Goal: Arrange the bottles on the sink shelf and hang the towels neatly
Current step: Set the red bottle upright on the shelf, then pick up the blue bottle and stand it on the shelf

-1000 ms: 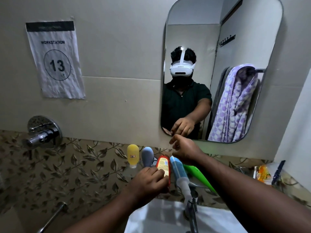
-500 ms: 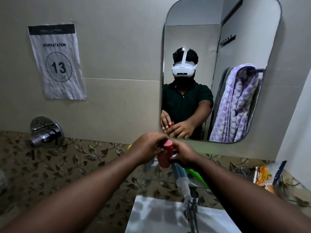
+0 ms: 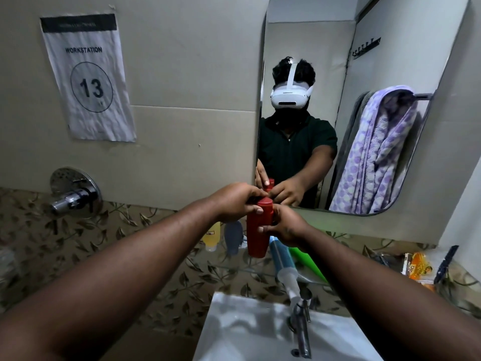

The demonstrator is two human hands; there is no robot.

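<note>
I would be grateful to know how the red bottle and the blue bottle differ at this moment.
The red bottle is held upright in the air by the left hand and the right hand; the blue bottle lies on the glass shelf, untouched. The red bottle is opaque throughout; the blue bottle ends in a clear cap pointing toward the tap. Both are slim plastic bottles.

red bottle (image 3: 258,230) | yellow bottle (image 3: 211,237) left of red bottle | grey bottle (image 3: 233,237) between them | blue bottle (image 3: 281,256), green bottle (image 3: 308,263) right of it | lilac-dotted towel (image 3: 377,157) | leaf-patterned tiles (image 3: 78,238)
</note>
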